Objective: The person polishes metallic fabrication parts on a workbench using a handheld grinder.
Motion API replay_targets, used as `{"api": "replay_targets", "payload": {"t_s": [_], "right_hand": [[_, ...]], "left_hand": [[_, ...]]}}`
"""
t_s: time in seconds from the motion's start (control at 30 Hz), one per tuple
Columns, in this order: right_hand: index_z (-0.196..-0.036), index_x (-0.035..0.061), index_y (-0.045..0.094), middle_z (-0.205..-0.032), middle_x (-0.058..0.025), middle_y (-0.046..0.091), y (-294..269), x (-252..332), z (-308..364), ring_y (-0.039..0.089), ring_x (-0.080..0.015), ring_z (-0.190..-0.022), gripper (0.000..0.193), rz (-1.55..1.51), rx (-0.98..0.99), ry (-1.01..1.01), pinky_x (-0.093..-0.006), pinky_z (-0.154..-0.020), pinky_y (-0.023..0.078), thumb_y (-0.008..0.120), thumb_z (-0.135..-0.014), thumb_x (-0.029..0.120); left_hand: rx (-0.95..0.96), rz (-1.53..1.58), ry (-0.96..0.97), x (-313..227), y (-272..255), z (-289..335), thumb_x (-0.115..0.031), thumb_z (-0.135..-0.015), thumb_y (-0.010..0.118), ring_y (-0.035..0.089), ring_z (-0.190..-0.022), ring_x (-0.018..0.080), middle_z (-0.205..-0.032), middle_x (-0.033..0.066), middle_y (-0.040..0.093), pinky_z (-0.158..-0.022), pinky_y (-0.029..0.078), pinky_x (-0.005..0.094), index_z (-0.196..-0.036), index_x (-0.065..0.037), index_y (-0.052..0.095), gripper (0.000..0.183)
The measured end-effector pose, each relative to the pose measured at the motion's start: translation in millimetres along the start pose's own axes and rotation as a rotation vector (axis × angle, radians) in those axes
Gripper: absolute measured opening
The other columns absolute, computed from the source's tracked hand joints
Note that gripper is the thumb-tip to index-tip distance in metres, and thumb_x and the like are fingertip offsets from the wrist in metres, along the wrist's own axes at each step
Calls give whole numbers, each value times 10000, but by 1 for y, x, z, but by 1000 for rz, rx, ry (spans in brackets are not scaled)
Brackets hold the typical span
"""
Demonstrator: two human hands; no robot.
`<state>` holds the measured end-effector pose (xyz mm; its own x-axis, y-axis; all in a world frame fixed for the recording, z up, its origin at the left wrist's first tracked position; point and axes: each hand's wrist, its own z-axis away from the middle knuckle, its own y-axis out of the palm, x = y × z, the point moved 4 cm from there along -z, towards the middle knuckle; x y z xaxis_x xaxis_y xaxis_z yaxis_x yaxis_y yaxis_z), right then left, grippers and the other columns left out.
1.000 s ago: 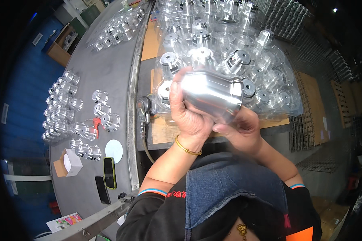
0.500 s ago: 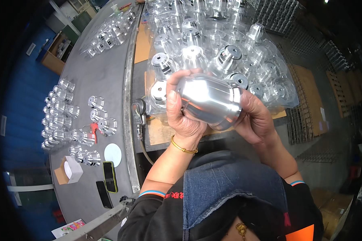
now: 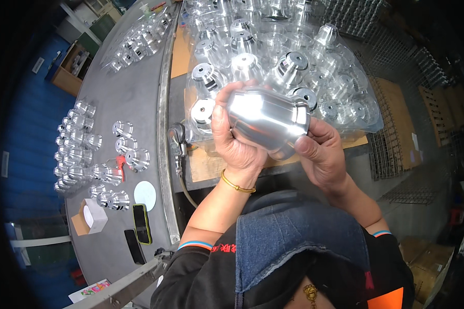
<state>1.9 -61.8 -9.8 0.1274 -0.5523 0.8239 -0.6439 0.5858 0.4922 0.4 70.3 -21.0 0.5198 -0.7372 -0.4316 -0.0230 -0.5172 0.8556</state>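
Note:
Between my hands lies a shiny silver metal cup-shaped part (image 3: pixel 265 114), tilted on its side, with a stepped rim at its right end. My left hand (image 3: pixel 232 136) wraps round its left, wider end, the fingers behind and the thumb in front. At the stepped end, my right hand (image 3: pixel 322 157) grips it with thumb and fingers. Just beyond the hands, a clear plastic blister tray (image 3: pixel 368 129) holds several similar metal parts, such as one with a dark ring (image 3: pixel 288 67). The fingertips behind the held part are partly hidden.
On the grey table (image 3: pixel 113 98) to the left stand rows of metal parts (image 3: pixel 75 149), a red tool (image 3: pixel 120 164), two phones (image 3: pixel 142 224), a white disc (image 3: pixel 145 195) and an open small box (image 3: pixel 92 216). An air hose tool (image 3: pixel 177 141) hangs by the table edge. Wire racks (image 3: pixel 392 139) stand right.
The metal part has turned slightly in my hands. My right thumb has come down from the side onto the lower front of its stepped end; the left hand keeps its hold.

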Motion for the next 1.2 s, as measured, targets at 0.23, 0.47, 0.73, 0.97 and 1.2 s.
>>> {"api": "replay_targets", "payload": {"t_s": [0.23,0.47,0.73,0.97,1.2], "right_hand": [[-1108,-35,537,-959,-110,631,-6,6,-10,611,-171,-818,324,-373,-52,72,-298,-698,491,526,-921,229],[-1118,-17,527,-1037,-116,618,-11,5,-13,602,-200,-923,369,-503,-158,133,-345,-745,505,437,-956,302],[-1168,-26,503,-1145,-117,581,-12,5,-14,546,-198,-1083,396,-608,-28,102,-357,-938,431,453,-949,301],[-1186,-18,494,-1168,-112,568,-11,0,-19,534,-204,-1097,396,-526,-64,141,-359,-929,434,461,-946,296],[-1190,-19,487,-1134,-117,579,0,-5,-32,548,-215,-1067,407,-618,161,184,-369,-859,477,458,-946,306]], "left_hand": [[-110,-103,-157,2,13,9,-476,-921,435,525,-1008,191,-1045,86,551,-924,404,352,-1158,-58,474,482],[-158,-202,-174,5,14,12,-430,-941,416,535,-1023,184,-1095,64,574,-906,409,343,-1141,-58,513,433],[-87,-246,-225,7,10,13,-425,-930,444,448,-1101,171,-1159,63,480,-978,343,340,-1242,-88,411,461],[-92,-258,-171,3,6,9,-414,-930,443,446,-1101,171,-1159,65,481,-980,337,341,-1241,-79,413,458],[22,-218,-212,-23,5,10,-281,-877,552,488,-1050,205,-1141,107,484,-924,397,351,-1289,-64,340,512]]}}
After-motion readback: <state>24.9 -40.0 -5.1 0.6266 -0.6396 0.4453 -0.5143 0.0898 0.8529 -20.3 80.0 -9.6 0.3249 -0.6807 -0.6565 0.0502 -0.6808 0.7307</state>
